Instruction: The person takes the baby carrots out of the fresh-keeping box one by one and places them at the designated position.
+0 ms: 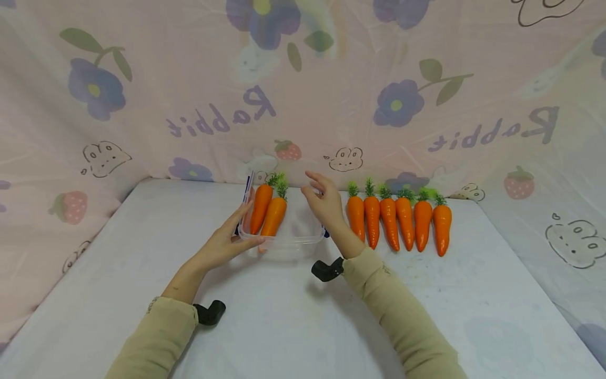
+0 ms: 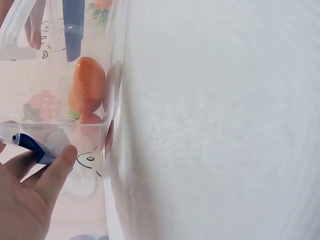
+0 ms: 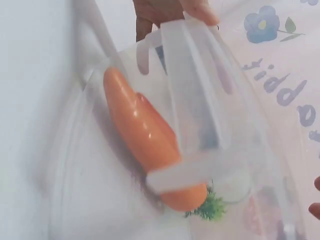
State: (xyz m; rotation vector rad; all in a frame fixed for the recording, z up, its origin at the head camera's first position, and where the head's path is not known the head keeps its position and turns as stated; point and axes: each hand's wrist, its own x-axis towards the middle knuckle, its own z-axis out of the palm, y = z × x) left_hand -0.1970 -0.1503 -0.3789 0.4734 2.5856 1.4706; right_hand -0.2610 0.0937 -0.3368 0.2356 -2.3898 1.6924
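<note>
My left hand holds the near left corner of a clear plastic container, thumb along its front wall and fingers on the left side. In the left wrist view those fingers lie around a blue latch. Inside, two orange toy carrots, one on the left and one beside it, lean side by side with green tops toward the back. Above the container's right side hovers my right hand, fingers loosely bent with nothing between them. Through the clear wall, the right wrist view shows a carrot lying inside.
Right of the container, several more toy carrots lie in a row on the white table, tops pointing back. A printed fabric backdrop rises behind the table. Black wrist-worn devices stick out at both sleeves.
</note>
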